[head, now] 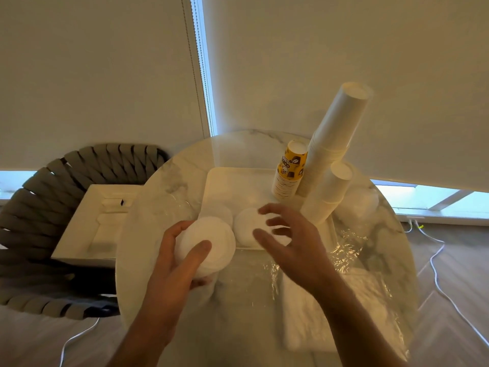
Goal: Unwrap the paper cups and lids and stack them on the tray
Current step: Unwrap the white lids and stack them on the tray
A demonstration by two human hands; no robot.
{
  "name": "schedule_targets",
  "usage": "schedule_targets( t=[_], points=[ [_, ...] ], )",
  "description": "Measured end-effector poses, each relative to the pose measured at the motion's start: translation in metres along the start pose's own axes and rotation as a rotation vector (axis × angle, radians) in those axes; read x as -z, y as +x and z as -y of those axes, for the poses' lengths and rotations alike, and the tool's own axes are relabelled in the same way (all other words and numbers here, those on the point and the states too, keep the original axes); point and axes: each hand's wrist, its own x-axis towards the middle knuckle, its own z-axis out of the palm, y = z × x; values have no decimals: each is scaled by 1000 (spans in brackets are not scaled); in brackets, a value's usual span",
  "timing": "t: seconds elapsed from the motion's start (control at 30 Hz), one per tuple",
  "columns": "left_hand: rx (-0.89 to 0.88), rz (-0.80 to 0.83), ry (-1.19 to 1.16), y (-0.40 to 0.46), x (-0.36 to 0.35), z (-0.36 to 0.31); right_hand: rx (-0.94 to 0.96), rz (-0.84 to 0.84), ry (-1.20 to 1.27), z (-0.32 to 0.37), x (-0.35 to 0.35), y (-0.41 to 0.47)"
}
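On round marble table (164, 181): cream rectangular tray (225, 181) holds inverted white paper cup stacks (333, 133), yellow printed cup stack (289, 170), lettering unreadable, and white round lid pile (247, 226). Left hand (177, 263) grips stack of white lids (211, 237) at tray's near edge. Right hand (288, 239) hovers above tray, fingers spread, holding nothing.

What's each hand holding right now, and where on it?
Left hand grips a stack of white lids round its side, thumb across the top. Right hand holds nothing; its fingers are spread above the lids on the tray.
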Motion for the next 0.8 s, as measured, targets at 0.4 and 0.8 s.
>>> schedule_targets(
  t=[0.4,0.8],
  points=[
    [-41,114,140,-14,-7,-17,140,170,-85,39,-10,-24],
    [39,162,53,-13,-1,-7,-112,219,401,30,-3,-22]
  ],
)
